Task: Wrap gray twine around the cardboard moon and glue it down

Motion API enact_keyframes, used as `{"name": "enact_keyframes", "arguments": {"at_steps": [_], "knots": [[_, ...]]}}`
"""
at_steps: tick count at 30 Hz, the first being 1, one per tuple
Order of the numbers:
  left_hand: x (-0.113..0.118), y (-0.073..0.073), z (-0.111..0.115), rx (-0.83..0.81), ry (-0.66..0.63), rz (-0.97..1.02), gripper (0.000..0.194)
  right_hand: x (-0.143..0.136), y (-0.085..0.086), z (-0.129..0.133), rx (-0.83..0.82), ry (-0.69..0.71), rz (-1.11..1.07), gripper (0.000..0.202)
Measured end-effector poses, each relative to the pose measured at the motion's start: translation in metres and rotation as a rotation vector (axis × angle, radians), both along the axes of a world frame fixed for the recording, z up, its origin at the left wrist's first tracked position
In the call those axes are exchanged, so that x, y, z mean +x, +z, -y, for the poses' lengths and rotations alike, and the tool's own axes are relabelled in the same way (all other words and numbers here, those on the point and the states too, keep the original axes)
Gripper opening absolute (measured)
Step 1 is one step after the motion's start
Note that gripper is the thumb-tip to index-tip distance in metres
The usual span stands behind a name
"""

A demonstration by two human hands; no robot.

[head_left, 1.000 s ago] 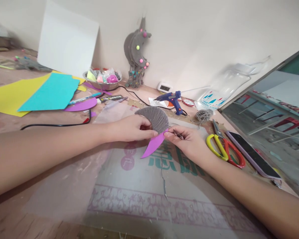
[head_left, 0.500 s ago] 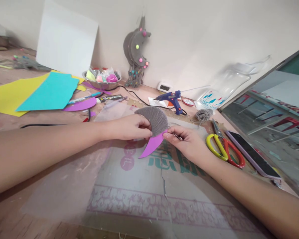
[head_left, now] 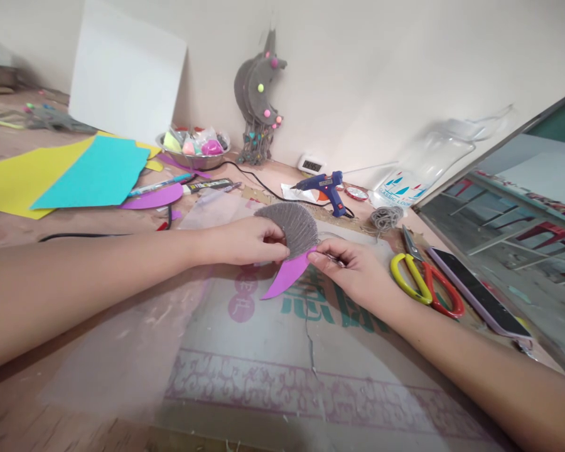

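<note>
Purple crescent (head_left: 289, 275), partly wrapped in grey yarn (head_left: 299, 226), between left hand (head_left: 247, 242) and right hand (head_left: 346, 260)

The wrapped part is gripped by the closed left hand; at the wrapping's end, yarn is apparently pinched by the right. The crescent looks light and bendable, best held by its wrapped body. Beneath the hands, a printed sheet (head_left: 245, 351) is spread on the desk (head_left: 4, 408); beyond them, a glue gun (head_left: 324, 185) is set before a pale wall (head_left: 348, 75).
</note>
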State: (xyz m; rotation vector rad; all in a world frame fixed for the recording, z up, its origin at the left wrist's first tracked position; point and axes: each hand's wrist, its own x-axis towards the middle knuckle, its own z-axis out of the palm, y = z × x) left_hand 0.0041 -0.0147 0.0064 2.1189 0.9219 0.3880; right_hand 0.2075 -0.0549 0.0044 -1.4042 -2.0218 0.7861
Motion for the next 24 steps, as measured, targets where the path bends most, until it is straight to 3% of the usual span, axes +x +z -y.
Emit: {"name": "enact_keyframes", "arguments": {"at_steps": [5,12,24], "knots": [[-0.0001,-0.0030,-0.0028,-0.041,-0.032,0.046,0.020,0.0015,-0.0012,-0.0006,0.002,-0.003,0.008,0.019],[0.0009,-0.0051,-0.0085,-0.088,-0.033,0.330,0.030,0.0004,-0.0008,-0.0004,-0.014,-0.014,0.010,0.021],[0.0005,-0.0021,-0.0049,-0.255,0.042,0.296,0.032,0.0015,-0.0007,0.0003,0.012,0.010,0.039,0.021]]}}
